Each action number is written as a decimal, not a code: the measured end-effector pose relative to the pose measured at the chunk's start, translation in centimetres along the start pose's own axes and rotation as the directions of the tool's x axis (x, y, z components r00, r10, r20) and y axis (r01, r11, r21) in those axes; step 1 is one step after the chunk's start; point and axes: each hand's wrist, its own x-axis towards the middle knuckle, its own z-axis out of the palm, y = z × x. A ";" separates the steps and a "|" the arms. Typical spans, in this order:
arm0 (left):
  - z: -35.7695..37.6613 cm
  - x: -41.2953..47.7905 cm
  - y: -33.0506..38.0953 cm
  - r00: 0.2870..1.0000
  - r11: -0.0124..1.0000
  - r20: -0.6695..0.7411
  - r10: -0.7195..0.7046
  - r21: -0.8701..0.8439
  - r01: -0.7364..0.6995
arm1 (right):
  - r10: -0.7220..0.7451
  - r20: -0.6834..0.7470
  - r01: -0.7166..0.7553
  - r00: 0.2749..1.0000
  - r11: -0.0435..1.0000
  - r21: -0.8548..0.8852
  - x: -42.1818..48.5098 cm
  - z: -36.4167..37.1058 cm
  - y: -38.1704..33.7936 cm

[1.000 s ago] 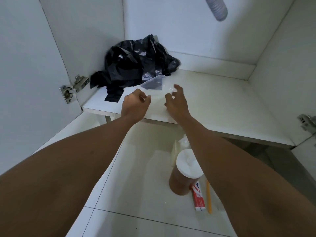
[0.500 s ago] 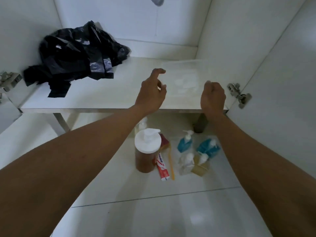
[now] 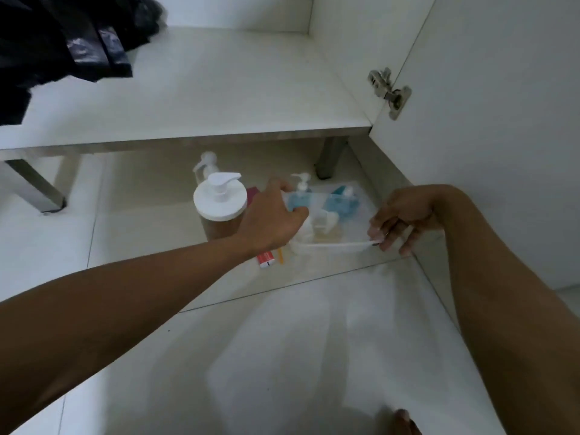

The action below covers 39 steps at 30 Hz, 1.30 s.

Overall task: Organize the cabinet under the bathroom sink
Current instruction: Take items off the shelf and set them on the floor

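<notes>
One clear bag (image 3: 346, 226), between left hand (image 3: 273, 221), right hand (image 3: 404, 218)

Black bag (image 3: 62, 42): cut off by top and left edges. Clear plastic item (image 3: 332, 246), held between left hand (image 3: 276, 221) and right hand (image 3: 401, 221): blurred, kind unclear; small pump bottles (image 3: 299, 200) behind it smeared. Toothpaste tube (image 3: 266, 258), orange stick (image 3: 281, 255): only ends show under left wrist. Brown pump bottle (image 3: 219, 205): right side hidden by the left hand.

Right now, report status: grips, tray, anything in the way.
Left grip and right grip hold opposite ends of clear tray. Tray low over floor, small pump bottles showing through it. Large pump jar close beside left grip.
</notes>
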 end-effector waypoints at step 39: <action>-19.4 6.6 3.2 0.820 0.856 -0.385 0.424 0.465 -0.224 | -0.670 -0.384 0.614 0.635 0.740 -0.275 0.7 3.2 -27.3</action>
